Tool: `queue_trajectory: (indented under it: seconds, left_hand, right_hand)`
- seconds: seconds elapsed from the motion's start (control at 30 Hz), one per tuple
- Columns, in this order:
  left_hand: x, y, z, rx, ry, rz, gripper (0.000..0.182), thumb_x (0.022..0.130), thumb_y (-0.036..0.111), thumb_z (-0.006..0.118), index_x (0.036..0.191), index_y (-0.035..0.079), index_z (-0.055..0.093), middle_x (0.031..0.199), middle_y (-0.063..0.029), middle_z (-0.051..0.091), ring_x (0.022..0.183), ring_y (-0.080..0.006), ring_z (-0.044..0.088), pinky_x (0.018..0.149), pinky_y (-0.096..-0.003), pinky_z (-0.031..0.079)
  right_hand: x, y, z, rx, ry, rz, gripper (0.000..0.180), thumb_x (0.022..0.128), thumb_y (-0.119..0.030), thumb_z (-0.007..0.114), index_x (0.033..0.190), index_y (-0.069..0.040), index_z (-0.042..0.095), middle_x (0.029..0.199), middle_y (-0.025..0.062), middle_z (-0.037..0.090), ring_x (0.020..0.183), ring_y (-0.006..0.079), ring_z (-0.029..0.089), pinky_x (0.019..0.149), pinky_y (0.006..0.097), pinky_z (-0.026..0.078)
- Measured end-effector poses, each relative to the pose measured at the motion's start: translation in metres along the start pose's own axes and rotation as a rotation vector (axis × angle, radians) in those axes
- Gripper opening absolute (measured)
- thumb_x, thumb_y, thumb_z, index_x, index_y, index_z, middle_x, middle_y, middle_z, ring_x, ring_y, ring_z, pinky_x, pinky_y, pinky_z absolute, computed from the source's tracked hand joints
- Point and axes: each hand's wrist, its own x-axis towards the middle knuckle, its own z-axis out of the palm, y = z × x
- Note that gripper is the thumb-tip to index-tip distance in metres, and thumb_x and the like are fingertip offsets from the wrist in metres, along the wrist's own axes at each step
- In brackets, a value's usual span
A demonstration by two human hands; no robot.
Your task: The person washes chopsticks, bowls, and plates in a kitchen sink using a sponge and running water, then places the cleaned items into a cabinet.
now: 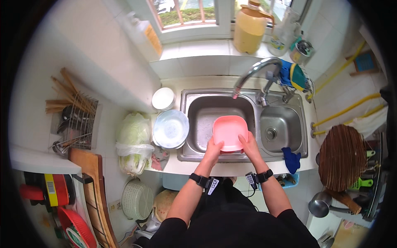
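A pink square plastic plate (230, 131) with rounded corners is held over the front of the large basin of a stainless steel sink (201, 105). My left hand (213, 151) grips its near left corner, thumb on top. At the near right corner my right hand (250, 146) has hold of it in the same way. The fingers of both hands are mostly hidden under the plate. Above the basin, behind the plate, hangs the tip of the curved chrome faucet (257, 69). The plate looks bare on top.
Left of the sink stand stacked bowls (171, 128), smaller white bowls (163, 98) and a bagged napa cabbage (134, 142). A blue cloth (291, 159) hangs over the counter's front edge. Sponges (298, 77) sit behind the faucet. A yellowish jug (250, 29) stands on the windowsill.
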Motion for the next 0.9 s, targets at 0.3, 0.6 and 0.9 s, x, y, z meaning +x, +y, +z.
queue_trajectory:
  seconds: [0.3, 0.6, 0.9]
  left_hand:
    - [-0.053, 0.019, -0.180, -0.235, 0.593, -0.171, 0.046, 0.101, 0.031, 0.052, 0.128, -0.005, 0.044, 0.124, -0.0235, 0.055, 0.115, -0.0392, 0.057, 0.091, -0.0531, 0.053]
    - [0.017, 0.020, -0.236, -0.531, 0.761, -0.064, 0.047, 0.091, 0.003, 0.063, 0.135, 0.000, 0.046, 0.129, -0.0176, 0.056, 0.109, -0.0362, 0.061, 0.085, -0.0562, 0.054]
    - [-0.013, 0.031, -0.228, -0.103, 0.726, 0.144, 0.051, 0.086, 0.000, 0.063, 0.133, -0.008, 0.045, 0.127, -0.0166, 0.059, 0.112, -0.0289, 0.060, 0.093, -0.0402, 0.050]
  right_hand:
    - [0.077, -0.015, -0.021, -0.605, 0.087, -0.429, 0.027, 0.083, -0.011, 0.066, 0.108, -0.002, 0.061, 0.081, 0.0157, 0.069, 0.068, 0.0271, 0.069, 0.056, 0.0405, 0.053]
    - [0.079, -0.033, -0.013, -0.513, 0.037, -0.206, 0.020, 0.086, -0.016, 0.059, 0.099, -0.002, 0.062, 0.089, 0.0230, 0.068, 0.086, 0.0432, 0.064, 0.073, 0.0490, 0.051]
    - [0.038, -0.002, -0.034, -0.411, 0.181, -0.143, 0.021, 0.085, -0.017, 0.061, 0.098, -0.001, 0.064, 0.088, 0.0247, 0.067, 0.086, 0.0448, 0.064, 0.075, 0.0498, 0.050]
